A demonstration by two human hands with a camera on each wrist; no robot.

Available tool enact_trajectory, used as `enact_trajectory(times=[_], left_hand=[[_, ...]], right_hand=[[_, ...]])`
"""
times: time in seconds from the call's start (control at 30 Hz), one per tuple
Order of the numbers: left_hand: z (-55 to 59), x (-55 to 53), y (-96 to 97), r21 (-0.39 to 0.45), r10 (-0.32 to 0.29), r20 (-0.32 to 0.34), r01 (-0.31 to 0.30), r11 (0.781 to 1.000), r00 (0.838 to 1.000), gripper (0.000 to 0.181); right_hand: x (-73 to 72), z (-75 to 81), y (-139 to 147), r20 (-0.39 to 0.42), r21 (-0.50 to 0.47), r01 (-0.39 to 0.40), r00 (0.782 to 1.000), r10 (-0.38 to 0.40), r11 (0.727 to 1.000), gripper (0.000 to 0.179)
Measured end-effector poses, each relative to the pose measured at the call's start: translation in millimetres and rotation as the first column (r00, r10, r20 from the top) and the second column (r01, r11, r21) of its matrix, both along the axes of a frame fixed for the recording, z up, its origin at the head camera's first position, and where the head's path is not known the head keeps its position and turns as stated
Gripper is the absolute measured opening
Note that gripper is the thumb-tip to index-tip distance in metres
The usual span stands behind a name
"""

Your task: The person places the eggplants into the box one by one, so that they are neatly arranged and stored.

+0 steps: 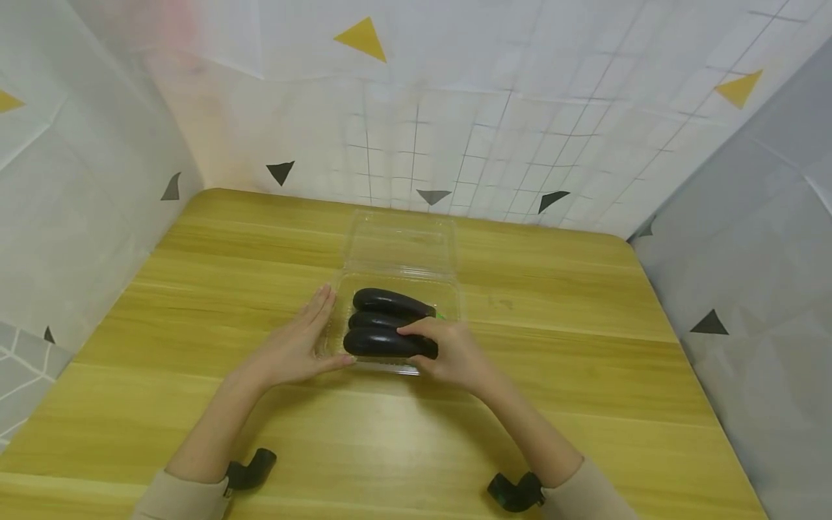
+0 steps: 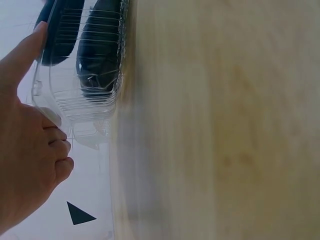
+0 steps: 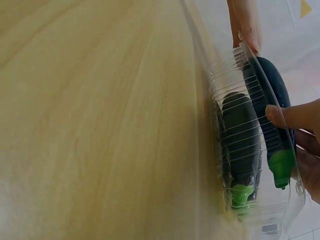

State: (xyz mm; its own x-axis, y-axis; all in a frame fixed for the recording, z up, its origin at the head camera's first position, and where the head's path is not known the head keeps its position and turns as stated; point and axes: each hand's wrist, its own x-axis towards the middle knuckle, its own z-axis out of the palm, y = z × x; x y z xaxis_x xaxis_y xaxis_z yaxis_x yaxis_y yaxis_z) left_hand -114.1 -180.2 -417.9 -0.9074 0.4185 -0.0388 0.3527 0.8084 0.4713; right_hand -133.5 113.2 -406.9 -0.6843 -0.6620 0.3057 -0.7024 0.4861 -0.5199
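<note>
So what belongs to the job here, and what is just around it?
Job:
three eggplants
clear container, lid open
left hand, touching the container
right hand, pinching the nearest eggplant

Just around:
wooden table
patterned wall covering
black wrist fittings

The box (image 1: pixel 383 367) is clear ribbed plastic, its lid (image 1: pixel 401 244) open at the back. Side by side across it, blunt ends toward the box's left, are the far eggplant (image 1: pixel 390 300), the middle eggplant (image 1: pixel 372 321) and the near eggplant (image 1: pixel 377 341), all glossy and near-black. The near eggplant, green-capped, sits high by the box's front rim, pinched by the right hand (image 1: pixel 453 354). The left hand (image 1: pixel 294 352) touches the box's left front corner.
</note>
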Motion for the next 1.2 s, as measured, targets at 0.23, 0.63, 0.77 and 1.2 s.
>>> enact_trajectory(times=[0.23,0.63,0.77,1.2], left_hand=[[-0.7,-0.4,-0.4,-0.005,-0.004,-0.003,0.003,1.000,1.000,0.116],[1.3,0.4,0.1,-0.016,0.000,0.004,0.000,1.000,1.000,0.116],[1.5,0.4,0.4,-0.016,0.000,0.007,0.000,1.000,1.000,0.116],[1.3,0.7,-0.4,-0.015,-0.025,-0.008,0.025,1.000,1.000,0.116]], right_hand=[[-0.9,-2.0,0.3,0.054,0.043,0.007,0.999,-0.009,0.999,0.045],[-1.2,-2.3,-0.2,0.124,0.092,0.020,0.992,-0.032,0.996,0.046],[-1.2,-2.6,1.2,0.163,0.056,0.012,0.986,-0.021,0.998,0.046],[-6.8,4.4,21.4,0.211,-0.079,0.142,0.970,-0.122,0.987,0.040]])
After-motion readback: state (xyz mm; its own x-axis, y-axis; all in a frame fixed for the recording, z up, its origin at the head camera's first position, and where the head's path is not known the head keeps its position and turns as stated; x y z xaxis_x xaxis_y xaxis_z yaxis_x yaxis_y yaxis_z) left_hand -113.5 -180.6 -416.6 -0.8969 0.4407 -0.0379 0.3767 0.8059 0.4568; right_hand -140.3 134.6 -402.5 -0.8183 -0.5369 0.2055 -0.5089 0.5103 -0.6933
